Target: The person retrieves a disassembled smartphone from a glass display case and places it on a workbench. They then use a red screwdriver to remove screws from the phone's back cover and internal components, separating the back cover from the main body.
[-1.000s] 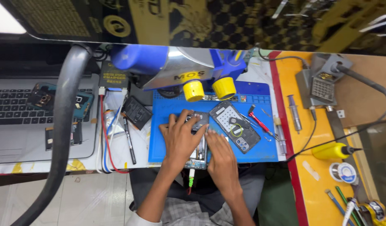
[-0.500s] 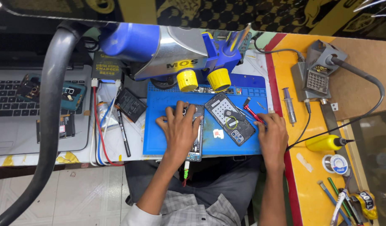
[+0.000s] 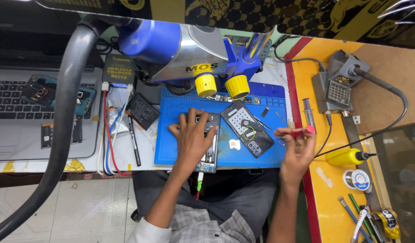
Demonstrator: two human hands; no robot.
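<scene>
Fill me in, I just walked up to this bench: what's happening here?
A person is working on an opened phone on a blue mat under a microscope. The left hand lies flat on the phone, pressing it to the mat. The right hand is off at the mat's right edge, holding a red-handled tool in its fingers. A detached phone back cover lies on the mat between the hands. A laptop with another phone on it sits to the left.

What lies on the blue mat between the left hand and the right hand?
In the head view, a black phone back cover lies on the blue mat between the left hand and right hand, with a small white piece beside it.
</scene>
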